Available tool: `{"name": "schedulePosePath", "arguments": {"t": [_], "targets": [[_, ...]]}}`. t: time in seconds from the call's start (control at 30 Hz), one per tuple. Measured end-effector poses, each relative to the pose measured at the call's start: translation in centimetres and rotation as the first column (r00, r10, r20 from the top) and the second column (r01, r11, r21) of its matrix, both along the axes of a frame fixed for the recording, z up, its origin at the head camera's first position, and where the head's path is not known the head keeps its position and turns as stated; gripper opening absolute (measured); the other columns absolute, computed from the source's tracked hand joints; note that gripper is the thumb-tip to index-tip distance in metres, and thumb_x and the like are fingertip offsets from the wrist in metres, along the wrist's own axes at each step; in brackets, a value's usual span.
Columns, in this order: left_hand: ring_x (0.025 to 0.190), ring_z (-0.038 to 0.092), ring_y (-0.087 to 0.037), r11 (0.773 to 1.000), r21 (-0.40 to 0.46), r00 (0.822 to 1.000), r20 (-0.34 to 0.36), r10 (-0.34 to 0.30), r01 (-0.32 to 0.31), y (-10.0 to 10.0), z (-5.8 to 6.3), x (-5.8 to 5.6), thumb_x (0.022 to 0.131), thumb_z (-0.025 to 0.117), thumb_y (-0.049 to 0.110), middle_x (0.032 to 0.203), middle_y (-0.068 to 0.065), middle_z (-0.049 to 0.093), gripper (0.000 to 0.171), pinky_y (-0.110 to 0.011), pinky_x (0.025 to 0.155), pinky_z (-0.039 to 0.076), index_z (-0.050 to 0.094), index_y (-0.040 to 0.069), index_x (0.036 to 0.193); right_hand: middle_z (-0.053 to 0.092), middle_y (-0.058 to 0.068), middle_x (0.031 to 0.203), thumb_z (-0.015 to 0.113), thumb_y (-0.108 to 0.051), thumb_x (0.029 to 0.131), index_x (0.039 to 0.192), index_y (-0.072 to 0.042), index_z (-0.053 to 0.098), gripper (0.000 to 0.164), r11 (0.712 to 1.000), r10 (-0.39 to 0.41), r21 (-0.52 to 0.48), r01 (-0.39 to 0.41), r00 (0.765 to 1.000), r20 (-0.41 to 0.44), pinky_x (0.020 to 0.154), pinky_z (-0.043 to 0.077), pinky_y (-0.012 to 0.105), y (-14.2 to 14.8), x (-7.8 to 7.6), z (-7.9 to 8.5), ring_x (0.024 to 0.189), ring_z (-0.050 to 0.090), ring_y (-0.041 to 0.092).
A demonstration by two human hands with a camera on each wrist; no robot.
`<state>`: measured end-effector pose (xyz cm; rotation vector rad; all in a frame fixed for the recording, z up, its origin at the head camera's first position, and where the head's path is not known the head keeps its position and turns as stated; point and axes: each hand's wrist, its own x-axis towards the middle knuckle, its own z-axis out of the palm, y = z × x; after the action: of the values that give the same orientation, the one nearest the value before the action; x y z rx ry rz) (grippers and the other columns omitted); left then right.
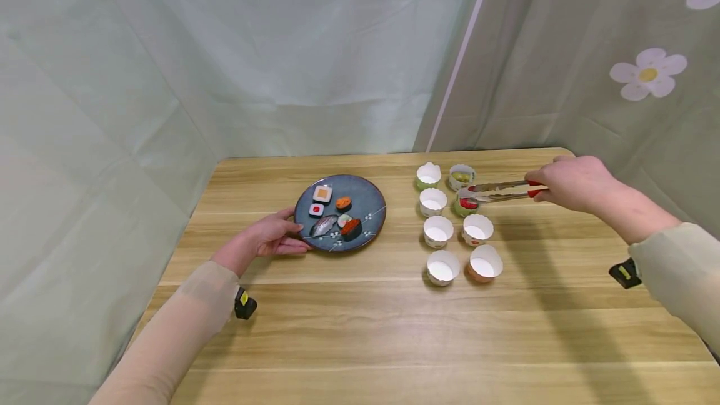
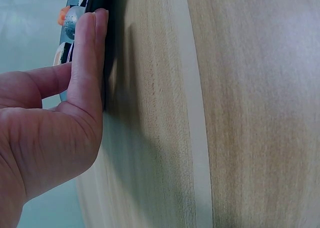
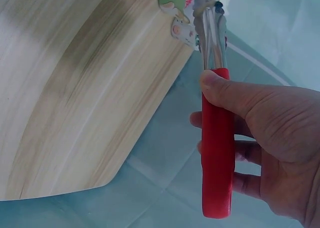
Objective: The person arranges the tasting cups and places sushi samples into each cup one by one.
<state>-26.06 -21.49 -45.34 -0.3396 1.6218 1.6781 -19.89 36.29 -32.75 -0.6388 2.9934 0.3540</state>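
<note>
My left hand (image 1: pixel 277 234) pinches the left rim of a dark blue round plate (image 1: pixel 371 205), thumb on top and fingers beneath. On the plate sit several sushi pieces, among them an orange-topped one (image 1: pixel 344 204), a silvery fish one (image 1: pixel 324 225) and a red roe one (image 1: pixel 351 229). Metal tongs (image 3: pixel 212 42) with red handles (image 3: pixel 217 153) are gripped in my right hand (image 1: pixel 579 183), its thumb along the handle. Their tips reach into a green paper-like cup (image 1: pixel 466 210) holding something red (image 1: pixel 468 203). Whether the tips pinch the red thing, I cannot tell.
Several small scalloped cups, such as a white one (image 1: pixel 438 232) and an orange-based one (image 1: pixel 484 264), stand in two columns right of the plate. Yellow-green food (image 1: pixel 461 177) lies in a back cup. A curtain (image 1: pixel 315 55) hangs behind the wooden table (image 1: pixel 360 330).
</note>
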Motion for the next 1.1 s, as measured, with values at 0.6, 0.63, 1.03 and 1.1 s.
{"name": "schedulePosePath", "arguments": {"t": [0.6, 0.63, 1.03, 1.1], "targets": [[0.086, 0.076, -0.030, 1.000, 0.006, 1.000, 0.003, -0.004, 0.004, -0.1, -0.1, 0.0, 0.111, 0.042, 0.010, 0.123, -0.027, 0.058, 0.072, -0.046, 0.089, 0.060, 0.000, 0.030, 0.166, 0.068, -0.005, 0.079, 0.087, -0.028, 0.081, 0.103, -0.019, 0.070, 0.029, 1.000, 0.004, -0.016, -0.005, 1.000, -0.019, 0.043, 0.046, 0.045, -0.2, -0.2, 0.2, 0.075, 0.057, 0.029], [0.086, 0.076, -0.030, 1.000, 0.006, 1.000, 0.004, -0.003, 0.003, -0.1, -0.1, 0.1, 0.111, 0.042, 0.010, 0.123, -0.027, 0.058, 0.072, -0.046, 0.090, 0.060, -0.001, 0.030, 0.166, 0.069, -0.005, 0.079, 0.087, -0.028, 0.082, 0.103, -0.019, 0.070, 0.029, 1.000, 0.006, -0.017, -0.006, 1.000, -0.022, 0.043, 0.046, 0.045, -0.2, -0.2, 0.3, 0.075, 0.057, 0.029], [0.086, 0.076, -0.031, 1.000, 0.010, 1.000, 0.001, 0.000, 0.000, 0.0, -0.2, 0.0, 0.111, 0.042, 0.009, 0.125, -0.027, 0.056, 0.072, -0.046, 0.088, 0.060, 0.000, 0.030, 0.166, 0.072, -0.001, 0.087, 0.087, -0.027, 0.081, 0.104, -0.016, 0.069, 0.031, 0.999, 0.038, -0.020, -0.039, 0.997, -0.067, 0.043, 0.046, 0.044, -0.7, -0.7, 0.6, 0.077, 0.058, 0.029], [0.086, 0.076, -0.030, 1.000, 0.007, 1.000, 0.002, 0.002, -0.002, 0.0, -0.2, 0.0, 0.111, 0.042, 0.009, 0.125, -0.027, 0.056, 0.071, -0.046, 0.089, 0.060, 0.001, 0.030, 0.166, 0.072, 0.000, 0.089, 0.087, -0.028, 0.081, 0.107, -0.015, 0.069, 0.034, 0.999, 0.040, -0.014, -0.041, 0.997, -0.071, 0.044, 0.047, 0.045, -0.9, -0.7, 0.7, 0.077, 0.058, 0.030]]}}
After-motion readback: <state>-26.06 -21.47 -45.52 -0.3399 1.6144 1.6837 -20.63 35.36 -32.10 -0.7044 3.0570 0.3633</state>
